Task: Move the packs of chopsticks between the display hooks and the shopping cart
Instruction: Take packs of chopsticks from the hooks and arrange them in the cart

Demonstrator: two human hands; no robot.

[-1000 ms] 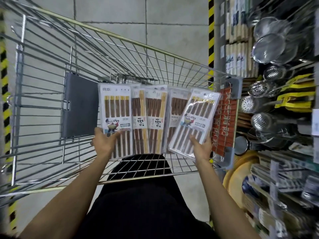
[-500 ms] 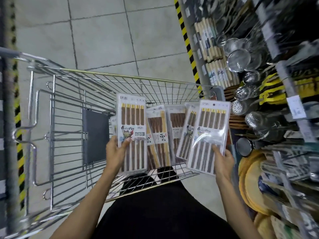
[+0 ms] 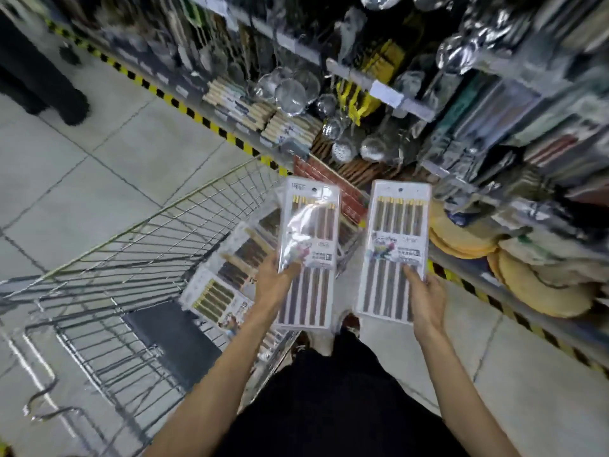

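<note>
- Each hand carries one flat clear-plastic pack of dark wooden chopsticks with gold tips and a cartoon label band.
- The left hand [image 3: 275, 283] pinches the left pack [image 3: 308, 255] near its middle, fingers closed, above the wire shopping cart [image 3: 138, 258].
- The right hand [image 3: 426, 300] grips the right pack [image 3: 393, 252], thumb on the front, beside the blurred shelf of metal strainers [image 3: 296, 90].
- More packs [image 3: 227, 285] lie in the cart.
- Half a second ago both packs sat over the cart; now the view has swung towards the shelf, the right pack clear of the cart.

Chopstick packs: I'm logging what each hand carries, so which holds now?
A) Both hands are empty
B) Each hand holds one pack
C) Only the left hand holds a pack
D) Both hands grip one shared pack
B: the left hand grips one pack by its lower part, and the right hand grips a separate pack.
</note>
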